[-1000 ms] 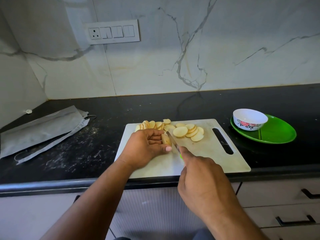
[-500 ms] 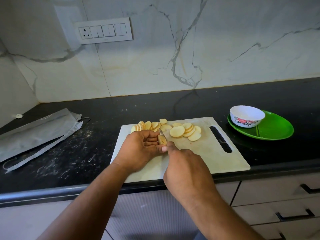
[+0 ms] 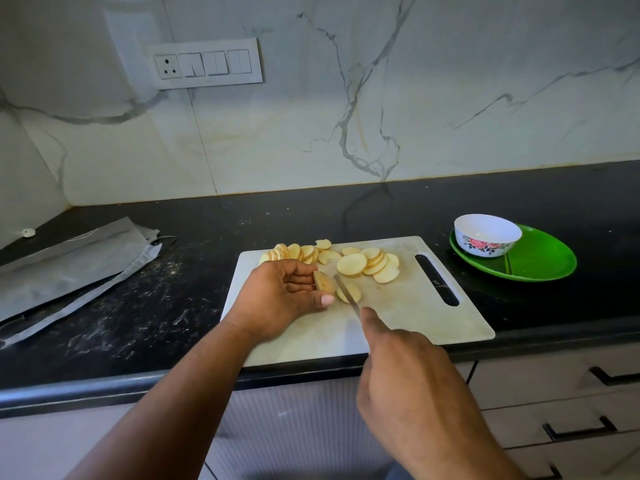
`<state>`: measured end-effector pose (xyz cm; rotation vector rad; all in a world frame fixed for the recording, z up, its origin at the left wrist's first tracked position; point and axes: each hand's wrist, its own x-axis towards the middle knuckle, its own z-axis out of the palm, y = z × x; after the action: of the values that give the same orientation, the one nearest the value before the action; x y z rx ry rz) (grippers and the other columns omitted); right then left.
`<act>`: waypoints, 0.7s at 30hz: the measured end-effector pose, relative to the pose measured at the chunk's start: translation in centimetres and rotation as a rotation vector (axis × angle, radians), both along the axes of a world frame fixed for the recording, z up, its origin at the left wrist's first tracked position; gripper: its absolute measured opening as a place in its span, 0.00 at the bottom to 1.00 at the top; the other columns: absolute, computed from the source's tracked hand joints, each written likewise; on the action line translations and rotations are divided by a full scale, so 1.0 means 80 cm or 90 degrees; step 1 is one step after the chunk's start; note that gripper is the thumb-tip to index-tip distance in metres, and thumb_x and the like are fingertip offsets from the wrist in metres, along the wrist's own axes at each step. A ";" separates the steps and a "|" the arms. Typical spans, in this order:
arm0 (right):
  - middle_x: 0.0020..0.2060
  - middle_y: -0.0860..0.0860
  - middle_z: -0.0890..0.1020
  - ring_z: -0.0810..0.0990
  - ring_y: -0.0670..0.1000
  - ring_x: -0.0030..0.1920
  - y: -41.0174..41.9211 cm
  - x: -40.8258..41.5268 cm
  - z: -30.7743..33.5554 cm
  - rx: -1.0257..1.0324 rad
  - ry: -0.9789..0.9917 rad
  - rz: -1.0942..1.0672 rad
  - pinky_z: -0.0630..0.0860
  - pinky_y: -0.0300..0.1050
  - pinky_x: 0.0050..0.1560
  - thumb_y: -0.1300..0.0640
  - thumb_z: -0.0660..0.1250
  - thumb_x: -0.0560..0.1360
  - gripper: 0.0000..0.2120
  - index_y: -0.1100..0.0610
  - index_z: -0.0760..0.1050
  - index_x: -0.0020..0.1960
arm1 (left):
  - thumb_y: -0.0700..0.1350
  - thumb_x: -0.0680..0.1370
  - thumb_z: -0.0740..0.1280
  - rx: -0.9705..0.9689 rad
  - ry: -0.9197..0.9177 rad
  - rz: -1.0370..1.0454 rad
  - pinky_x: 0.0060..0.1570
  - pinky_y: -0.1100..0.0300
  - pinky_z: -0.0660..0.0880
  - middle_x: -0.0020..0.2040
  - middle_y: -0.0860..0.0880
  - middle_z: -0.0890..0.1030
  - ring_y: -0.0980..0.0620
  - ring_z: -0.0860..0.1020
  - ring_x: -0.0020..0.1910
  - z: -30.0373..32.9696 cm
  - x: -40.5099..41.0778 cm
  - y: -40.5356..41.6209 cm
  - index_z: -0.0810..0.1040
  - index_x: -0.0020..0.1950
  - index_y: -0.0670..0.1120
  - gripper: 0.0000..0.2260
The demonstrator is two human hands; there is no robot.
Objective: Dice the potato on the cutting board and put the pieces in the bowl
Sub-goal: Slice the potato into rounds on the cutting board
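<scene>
1. I am watching the left hand [image 3: 280, 299] pinching the last stub of potato [image 3: 324, 283] between thumb and fingertips, near the middle of the cutting board [image 3: 408, 317]. The stub is standing on edge, cut face turned toward the blade.

2. The right hand [image 3: 412, 382] is closed around the knife handle, forefinger stretched along the spine. The knife [image 3: 346, 294] is lying angled between the stub and one freshly parted slice [image 3: 351, 293] just beside it.

3. Round slices [image 3: 367, 263] are fanning out in overlapping rows along the far edge of the board. None are diced yet, as far as I can tell.

4. The bowl [image 3: 487, 234] is sitting on a green plate [image 3: 543, 261], well to the right of the board, and is looking empty.

5. Handling judgement: the stub is firm but small and likely starch-wet, so I am expecting it to slip or roll under the blade. I am thinking it wants laying flat on its cut face, fingertips curled back from the edge.

6. The slices are light, stiff, brittle-thin. I am judging they stack well for cross-cutting, taken by the rims, pressed from above.

7. Risk I am noting: thumb tip sitting very close to the blade.
</scene>
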<state>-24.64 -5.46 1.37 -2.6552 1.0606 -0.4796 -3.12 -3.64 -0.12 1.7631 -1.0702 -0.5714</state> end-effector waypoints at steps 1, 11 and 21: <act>0.46 0.47 0.77 0.75 0.46 0.43 -0.001 0.003 0.002 -0.015 -0.005 -0.005 0.71 0.38 0.41 0.53 0.59 0.80 0.32 0.49 0.48 0.80 | 0.45 0.67 0.82 -0.001 -0.002 0.001 0.43 0.75 0.77 0.45 0.59 0.87 0.62 0.85 0.45 0.000 0.000 0.000 0.83 0.56 0.50 0.19; 0.50 0.49 0.78 0.73 0.46 0.43 -0.002 0.026 0.009 -0.014 -0.016 0.005 0.67 0.37 0.38 0.52 0.60 0.80 0.32 0.49 0.48 0.80 | 0.45 0.66 0.82 -0.022 0.000 -0.006 0.50 0.68 0.80 0.47 0.57 0.88 0.59 0.86 0.48 -0.002 0.000 0.000 0.83 0.57 0.49 0.21; 0.48 0.48 0.78 0.74 0.46 0.44 -0.009 0.045 0.010 0.000 -0.063 -0.006 0.68 0.35 0.37 0.53 0.62 0.80 0.29 0.47 0.56 0.78 | 0.46 0.69 0.82 -0.015 -0.015 -0.012 0.45 0.74 0.77 0.46 0.60 0.87 0.63 0.85 0.46 -0.005 0.003 -0.001 0.83 0.57 0.50 0.18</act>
<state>-21.05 -6.21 2.20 -2.5979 1.0448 -0.6062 -2.88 -3.76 -0.49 1.7442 -1.1074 -0.5485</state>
